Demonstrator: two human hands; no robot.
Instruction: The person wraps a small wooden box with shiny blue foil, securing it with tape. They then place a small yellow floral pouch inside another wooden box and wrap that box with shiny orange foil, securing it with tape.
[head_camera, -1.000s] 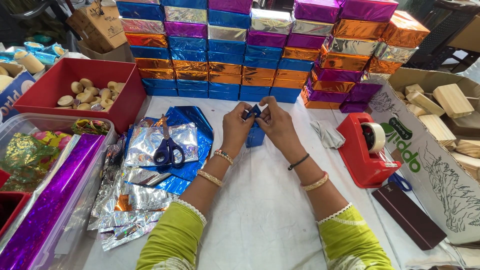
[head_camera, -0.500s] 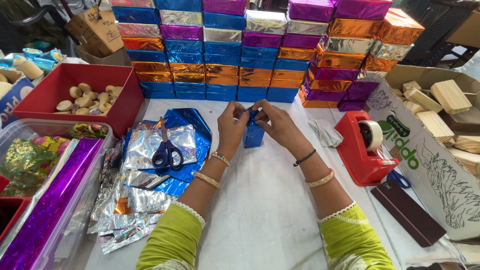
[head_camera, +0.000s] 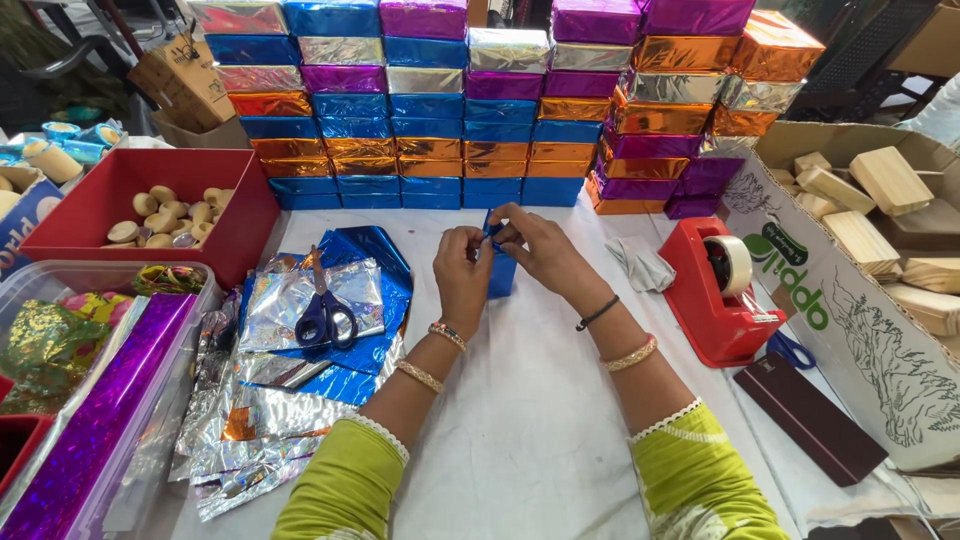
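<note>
Hands meet over blue foil-wrapped block (head_camera: 501, 268), standing upright on its end just in front of foil box wall (head_camera: 480, 110); I see left hand (head_camera: 462, 272) and right hand (head_camera: 541, 250) both pinching its top fold; equally near.

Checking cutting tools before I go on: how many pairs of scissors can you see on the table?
2: dark blue scissors on the foil sheets; blue handles peeking out beside the red tape dispenser, probably a second pair. More may be hidden.
</note>
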